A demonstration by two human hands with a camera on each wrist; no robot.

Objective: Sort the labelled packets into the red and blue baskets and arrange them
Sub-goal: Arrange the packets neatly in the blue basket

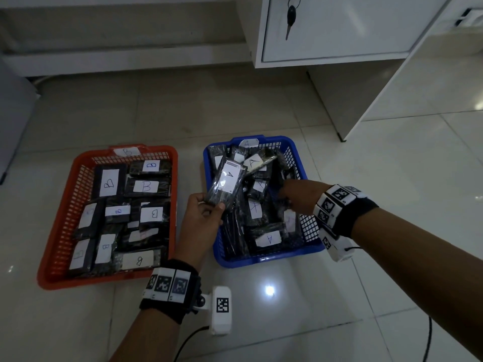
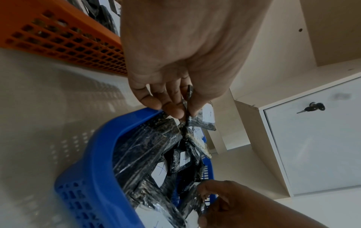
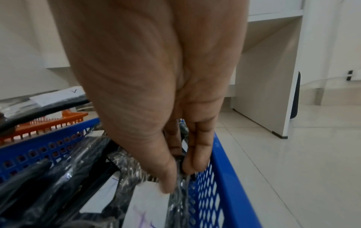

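A red basket (image 1: 56, 246) on the left holds several black packets with white "B" labels, laid flat. To its right a blue basket (image 1: 264, 259) holds a loose pile of black packets labelled "A". My left hand (image 1: 202, 212) pinches the near end of one "A" packet (image 1: 228, 181) and holds it tilted above the blue basket's left side; the pinch (image 2: 185, 112) shows in the left wrist view. My right hand (image 1: 292, 192) reaches into the blue basket by its right wall and pinches a packet (image 3: 178, 192) there between thumb and fingers.
Both baskets stand on a pale tiled floor (image 1: 392, 205). A white cabinet (image 1: 339, 30) with a key in its lock stands behind the blue basket, and a white panel (image 1: 407, 74) runs down the right. A black cable (image 1: 428, 340) lies near my right arm.
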